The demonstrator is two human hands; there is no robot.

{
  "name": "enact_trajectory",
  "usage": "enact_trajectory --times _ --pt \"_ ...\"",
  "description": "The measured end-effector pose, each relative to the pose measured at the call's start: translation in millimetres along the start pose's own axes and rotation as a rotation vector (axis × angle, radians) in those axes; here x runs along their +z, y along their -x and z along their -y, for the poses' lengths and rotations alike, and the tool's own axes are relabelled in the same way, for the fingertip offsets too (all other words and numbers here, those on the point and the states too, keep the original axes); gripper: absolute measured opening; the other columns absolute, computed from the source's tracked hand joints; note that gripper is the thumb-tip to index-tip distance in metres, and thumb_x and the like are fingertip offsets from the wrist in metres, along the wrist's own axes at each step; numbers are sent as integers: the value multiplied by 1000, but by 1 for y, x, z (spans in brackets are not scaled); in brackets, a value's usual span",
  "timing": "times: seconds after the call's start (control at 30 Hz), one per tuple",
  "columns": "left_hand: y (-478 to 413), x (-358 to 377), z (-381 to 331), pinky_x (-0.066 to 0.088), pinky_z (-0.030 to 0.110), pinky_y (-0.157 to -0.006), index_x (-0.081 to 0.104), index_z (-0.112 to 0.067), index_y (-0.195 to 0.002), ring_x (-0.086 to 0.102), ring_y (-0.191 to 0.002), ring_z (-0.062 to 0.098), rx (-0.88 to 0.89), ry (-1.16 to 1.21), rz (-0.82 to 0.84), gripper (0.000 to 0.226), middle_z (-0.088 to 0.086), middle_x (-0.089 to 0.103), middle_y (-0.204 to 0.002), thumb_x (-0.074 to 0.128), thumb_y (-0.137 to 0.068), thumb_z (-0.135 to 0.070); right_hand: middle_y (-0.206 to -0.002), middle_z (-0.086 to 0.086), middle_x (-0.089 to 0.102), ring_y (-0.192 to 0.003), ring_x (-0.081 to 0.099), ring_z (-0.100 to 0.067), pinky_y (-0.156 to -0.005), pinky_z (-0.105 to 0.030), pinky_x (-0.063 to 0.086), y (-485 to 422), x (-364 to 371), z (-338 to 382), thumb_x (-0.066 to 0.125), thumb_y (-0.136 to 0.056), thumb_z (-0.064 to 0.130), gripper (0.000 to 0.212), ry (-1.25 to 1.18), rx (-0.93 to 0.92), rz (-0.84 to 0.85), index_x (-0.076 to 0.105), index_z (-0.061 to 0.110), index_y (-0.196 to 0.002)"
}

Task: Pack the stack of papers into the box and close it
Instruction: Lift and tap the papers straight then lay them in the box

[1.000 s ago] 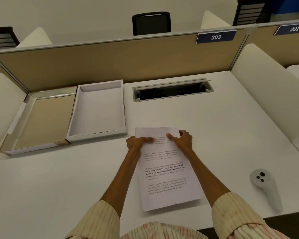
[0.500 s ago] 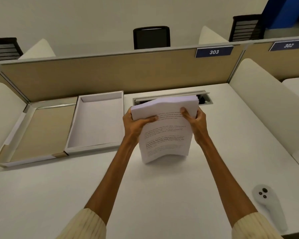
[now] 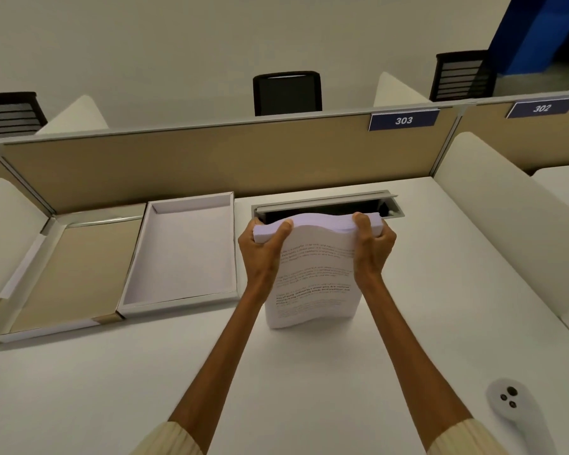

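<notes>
The stack of papers [image 3: 312, 277] stands upright on its lower edge on the white desk, printed side facing me, slightly bowed. My left hand [image 3: 262, 247] grips its upper left corner and my right hand [image 3: 373, 244] grips its upper right corner. The open white box [image 3: 181, 247] lies flat to the left of the stack, nothing inside it. Its hinged lid [image 3: 66, 274], beige inside, lies open further left.
A grey cable slot [image 3: 326, 205] is recessed in the desk behind the stack. A white controller [image 3: 516, 412] lies at the front right. A beige partition [image 3: 211, 159] runs along the back and a white divider [image 3: 513, 231] stands at the right.
The stack went from lying flat near the front edge to standing upright further back, held by both hands at its top corners.
</notes>
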State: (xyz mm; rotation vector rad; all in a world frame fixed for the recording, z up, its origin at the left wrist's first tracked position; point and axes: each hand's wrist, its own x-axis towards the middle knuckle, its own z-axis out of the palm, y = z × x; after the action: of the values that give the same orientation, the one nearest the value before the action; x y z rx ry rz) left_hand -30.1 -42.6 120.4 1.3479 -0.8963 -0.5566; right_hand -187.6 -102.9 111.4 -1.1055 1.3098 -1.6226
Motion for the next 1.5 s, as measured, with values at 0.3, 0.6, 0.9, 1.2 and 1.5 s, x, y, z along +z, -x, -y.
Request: enact_trajectory --times 0.3,0.6,0.9,1.2,1.5 --pt "-2 -12 11 56 16 -56 56 -24 -92 69 -69 3 45 46 141 68 -10 66 -78 63 -56 -81 -66 9 58 -55 62 5 -46 -9 45 4 -12 2 58 -67 76 60 -52 -34 121 54 19 -84" --pt "22 -18 67 62 47 -74 66 -16 -111 74 -92 20 -138 126 186 54 1 75 -104 87 -63 -28 -88 18 76 -80 74 -9 -60 -23 61 15 -38 -43 90 -58 38 41 4 30 414 69 43 -92" --pt "17 -10 52 63 29 -70 67 -24 -108 74 -91 18 16 129 75 39 -8 76 -101 83 -74 -15 -86 11 78 -76 75 -12 -56 -22 59 15 -34 -46 91 -56 28 36 -1 107 376 73 35 -86" --pt "37 -22 93 64 35 -72 66 -8 -112 73 -92 16 -119 52 70 45 -1 76 -101 85 -70 -12 -84 17 76 -79 73 -6 -59 -19 58 34 -32 -67 90 -63 18 35 83 141 386 72 35 -87" --pt "23 -29 78 60 23 -56 65 -18 -105 74 -68 11 -187 -46 13 47 -2 75 -94 86 -67 -38 -84 -4 78 -69 76 -23 -58 -36 62 31 -14 -54 95 -50 33 46 85 221 401 72 19 -88"
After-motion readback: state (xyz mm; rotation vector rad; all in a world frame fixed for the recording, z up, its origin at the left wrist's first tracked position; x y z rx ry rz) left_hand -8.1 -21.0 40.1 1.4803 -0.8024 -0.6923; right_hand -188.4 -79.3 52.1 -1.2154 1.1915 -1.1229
